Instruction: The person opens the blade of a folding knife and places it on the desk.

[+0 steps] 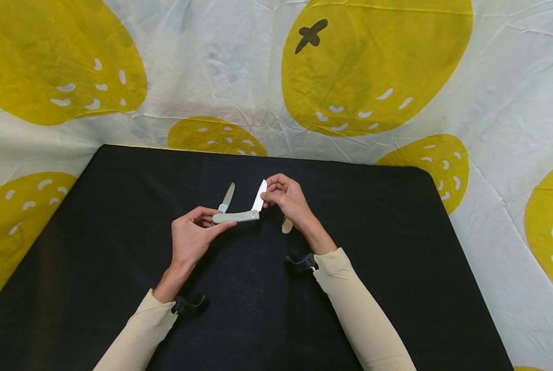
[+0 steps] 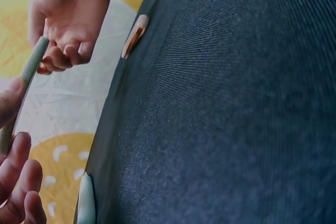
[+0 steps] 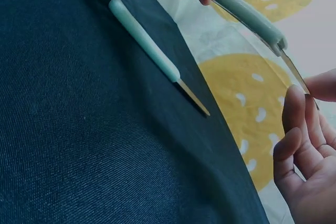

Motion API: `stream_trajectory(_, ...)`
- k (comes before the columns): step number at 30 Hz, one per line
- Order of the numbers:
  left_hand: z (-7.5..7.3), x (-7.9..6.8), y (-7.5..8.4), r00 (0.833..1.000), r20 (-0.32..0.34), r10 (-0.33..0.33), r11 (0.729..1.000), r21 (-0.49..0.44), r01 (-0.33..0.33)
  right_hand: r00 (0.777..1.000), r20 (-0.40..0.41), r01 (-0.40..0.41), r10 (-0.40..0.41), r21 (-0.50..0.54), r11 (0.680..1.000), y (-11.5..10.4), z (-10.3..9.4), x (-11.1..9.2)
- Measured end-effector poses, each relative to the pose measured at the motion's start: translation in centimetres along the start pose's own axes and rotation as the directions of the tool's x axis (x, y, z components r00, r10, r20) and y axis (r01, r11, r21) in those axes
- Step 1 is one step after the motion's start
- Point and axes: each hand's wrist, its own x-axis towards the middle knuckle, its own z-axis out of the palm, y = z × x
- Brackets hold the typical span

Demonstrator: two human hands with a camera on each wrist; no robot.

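My left hand [image 1: 192, 236] holds a folding knife by its pale green handle [image 1: 237, 216], thumb along the near side. The blade [image 1: 260, 196] stands swung out at an angle from the handle's right end. My right hand [image 1: 289, 200] pinches that blade between thumb and fingers, as the right wrist view also shows. Both hands are raised over the black table. A second pale green folding knife [image 3: 144, 40] lies on the cloth beyond the left hand, its blade out. Partly hidden below the right wrist lies a tan, wood-coloured piece [image 1: 287, 225], perhaps another knife's handle.
A black cloth [image 1: 239, 319] covers the table. Behind and beside it hangs a white sheet [image 1: 221, 62] printed with large yellow fruit shapes. A dark strap [image 1: 188, 305] sits on the left wrist, another [image 1: 301, 264] on the right.
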Motion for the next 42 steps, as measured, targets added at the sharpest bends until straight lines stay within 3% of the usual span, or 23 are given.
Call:
stream_trajectory(15,0.5,0.1,0.1,0.998,-0.066,-0.016,0.999,0.027,0.018,0.988,-0.156,0.019,-0.011,0.050,0.999,0.6,0.3,0.0)
stream_trajectory(25,0.9,0.2,0.2,0.989,-0.149,-0.017,1.000,-0.022,0.014,0.940,-0.333,0.094,-0.070,0.057,0.994,0.6,1.8,-0.3)
stream_trajectory(30,1.3,0.2,0.1,0.981,-0.188,-0.040,0.999,-0.034,0.034,0.915,-0.398,0.092,-0.066,0.047,0.995,0.6,2.7,-0.6)
stream_trajectory(34,1.6,0.0,0.0,0.982,-0.177,-0.069,0.998,-0.025,0.065,0.908,-0.416,0.078,-0.051,0.049,0.996,0.7,2.9,-0.6)
stream_trajectory(42,1.9,-0.4,0.1,0.993,-0.067,-0.094,0.995,0.019,0.095,0.932,-0.363,0.047,0.002,0.128,0.991,0.7,2.7,-0.6)
